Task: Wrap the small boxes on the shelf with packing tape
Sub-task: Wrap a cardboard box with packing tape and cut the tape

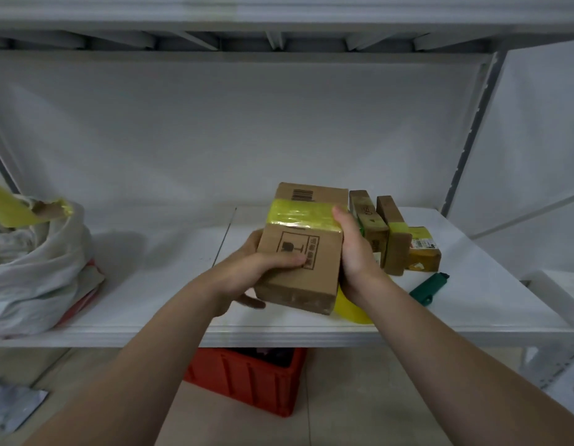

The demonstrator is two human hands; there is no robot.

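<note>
White shelf (150, 304) boards and a white wall are filling the head view. At the centre, both hands are holding one cardboard box (298, 278) just above the shelf, near its front edge. The left hand (247, 275) is taking the box at its 8 o'clock side, the grip curled round the edge and onto the printed top face. The right hand (356, 252) is clasping the 3 o'clock side, its grip closed on the box, with the fingertips reaching a yellow tape band (300, 215) that is going around the far part.

A yellow tape roll (350, 309) is lying at 5 o'clock from the box, partly hidden under the right wrist. A green cutter (428, 288) is lying at 4 o'clock. Several small taped boxes (395, 239) are standing together at 2 o'clock. A white bag (37, 262) is sitting at 9 o'clock. A red crate (247, 378) is standing on the floor at 6 o'clock, under the shelf.
</note>
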